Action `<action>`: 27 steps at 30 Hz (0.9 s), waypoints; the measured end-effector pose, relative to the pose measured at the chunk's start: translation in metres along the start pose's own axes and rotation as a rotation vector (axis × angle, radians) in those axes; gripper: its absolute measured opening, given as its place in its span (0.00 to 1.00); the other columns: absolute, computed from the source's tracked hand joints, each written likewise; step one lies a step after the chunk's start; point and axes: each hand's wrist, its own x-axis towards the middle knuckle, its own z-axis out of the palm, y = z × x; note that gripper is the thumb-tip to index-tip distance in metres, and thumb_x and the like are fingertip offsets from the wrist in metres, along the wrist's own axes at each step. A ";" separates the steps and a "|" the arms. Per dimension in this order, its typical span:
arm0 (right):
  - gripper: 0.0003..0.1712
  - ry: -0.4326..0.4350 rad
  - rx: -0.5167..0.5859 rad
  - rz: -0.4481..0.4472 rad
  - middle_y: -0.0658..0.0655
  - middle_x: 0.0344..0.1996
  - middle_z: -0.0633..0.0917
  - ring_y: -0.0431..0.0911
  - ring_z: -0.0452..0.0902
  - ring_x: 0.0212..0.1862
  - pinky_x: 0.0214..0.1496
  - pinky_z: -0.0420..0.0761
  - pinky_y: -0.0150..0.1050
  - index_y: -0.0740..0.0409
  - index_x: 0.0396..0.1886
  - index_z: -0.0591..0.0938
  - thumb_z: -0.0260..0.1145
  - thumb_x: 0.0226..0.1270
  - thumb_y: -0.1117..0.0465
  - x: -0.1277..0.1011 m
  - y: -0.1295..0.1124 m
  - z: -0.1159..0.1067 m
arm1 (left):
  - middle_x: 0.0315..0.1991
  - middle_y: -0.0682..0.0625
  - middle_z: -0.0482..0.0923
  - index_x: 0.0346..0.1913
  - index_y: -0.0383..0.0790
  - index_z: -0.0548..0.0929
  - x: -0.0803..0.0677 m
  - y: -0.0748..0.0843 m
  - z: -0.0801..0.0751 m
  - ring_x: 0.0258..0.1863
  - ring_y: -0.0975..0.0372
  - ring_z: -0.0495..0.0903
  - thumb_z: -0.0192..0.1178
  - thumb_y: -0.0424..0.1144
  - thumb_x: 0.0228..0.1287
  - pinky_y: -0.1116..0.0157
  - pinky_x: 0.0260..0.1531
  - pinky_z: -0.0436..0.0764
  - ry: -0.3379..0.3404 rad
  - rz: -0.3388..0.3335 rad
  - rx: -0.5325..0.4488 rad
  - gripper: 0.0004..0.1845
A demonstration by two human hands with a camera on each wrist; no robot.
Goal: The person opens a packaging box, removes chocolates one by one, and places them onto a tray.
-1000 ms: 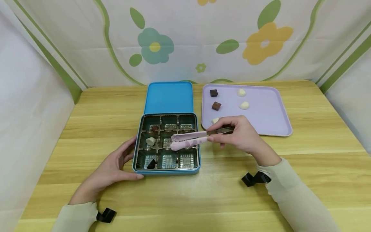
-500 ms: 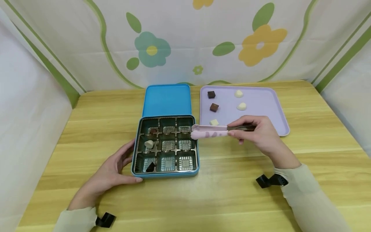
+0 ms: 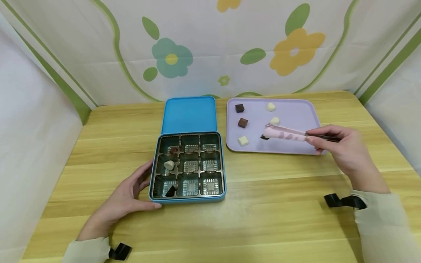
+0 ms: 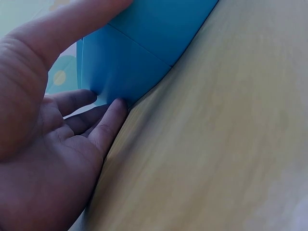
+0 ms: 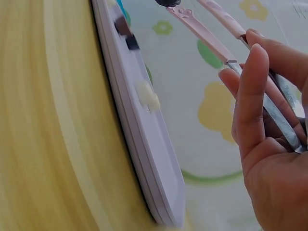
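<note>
In the head view, a blue chocolate tin [image 3: 187, 200] with a compartmented liner holds a brown chocolate [image 3: 174, 150], a white one [image 3: 169, 165] and a dark one [image 3: 170, 191] down its left column. My left hand [image 3: 123, 195] rests against the tin's front left corner, thumb along the front wall and fingertips touching the left side. My right hand [image 3: 345, 149] pinches pink tongs [image 3: 286, 133] above a lilac tray [image 3: 296, 109]. A dark piece [image 3: 264, 137] shows at the tongs' tips, likely a chocolate. In the right wrist view, this dark piece [image 5: 168, 2] is cut off by the frame's top.
On the tray lie a dark cube [image 3: 239, 108], a brown cube [image 3: 243, 122], a white cube [image 3: 243, 141] and two white rounded chocolates [image 3: 270, 107]. The blue lid [image 3: 189, 114] lies behind the tin. A patterned cloth [image 3: 210, 47] stands behind the wooden table [image 3: 256, 226].
My right hand has carried the tongs rightward from over the tin to above the tray, uncovering the white cube. My left hand stays at the tin's corner.
</note>
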 end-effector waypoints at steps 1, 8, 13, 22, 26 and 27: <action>0.12 0.019 -0.006 -0.003 0.52 0.35 0.94 0.42 0.83 0.24 0.29 0.86 0.30 0.72 0.45 0.91 0.70 0.65 0.83 -0.001 0.000 -0.005 | 0.87 0.36 0.53 0.88 0.48 0.53 0.000 0.000 0.000 0.75 0.80 0.65 0.83 0.27 0.51 0.82 0.69 0.71 -0.001 0.001 -0.001 0.66; 0.12 0.088 -0.105 0.056 0.49 0.36 0.95 0.42 0.84 0.24 0.29 0.86 0.30 0.70 0.46 0.92 0.74 0.63 0.80 -0.007 -0.001 -0.030 | 0.87 0.37 0.53 0.88 0.49 0.53 -0.001 0.000 0.000 0.74 0.78 0.66 0.83 0.27 0.52 0.82 0.69 0.70 -0.001 -0.014 -0.008 0.65; 0.14 0.096 -0.401 0.145 0.42 0.35 0.94 0.41 0.85 0.25 0.31 0.86 0.31 0.65 0.51 0.92 0.79 0.66 0.69 -0.008 -0.008 -0.035 | 0.87 0.38 0.52 0.89 0.50 0.53 -0.001 0.001 0.000 0.74 0.78 0.67 0.83 0.28 0.52 0.82 0.69 0.70 -0.005 -0.025 -0.012 0.65; 0.22 0.117 -0.818 0.224 0.40 0.24 0.91 0.39 0.87 0.27 0.29 0.76 0.31 0.54 0.51 0.92 0.83 0.64 0.46 -0.008 -0.026 -0.024 | 0.87 0.38 0.53 0.88 0.49 0.53 0.000 0.000 -0.001 0.76 0.79 0.64 0.83 0.27 0.51 0.82 0.70 0.70 -0.002 -0.013 -0.003 0.66; 0.22 0.125 -0.868 0.192 0.32 0.23 0.90 0.35 0.87 0.25 0.28 0.77 0.30 0.54 0.50 0.92 0.82 0.64 0.45 -0.007 -0.031 -0.013 | 0.87 0.38 0.52 0.89 0.49 0.53 0.000 0.001 0.000 0.76 0.79 0.64 0.83 0.27 0.51 0.82 0.70 0.70 -0.004 -0.023 -0.009 0.66; 0.22 0.125 -0.869 0.187 0.31 0.23 0.89 0.35 0.87 0.25 0.28 0.77 0.30 0.55 0.49 0.92 0.82 0.64 0.46 -0.007 -0.032 -0.011 | 0.87 0.38 0.52 0.89 0.49 0.53 0.000 0.001 0.000 0.76 0.79 0.64 0.83 0.27 0.51 0.82 0.70 0.70 -0.003 -0.024 -0.010 0.66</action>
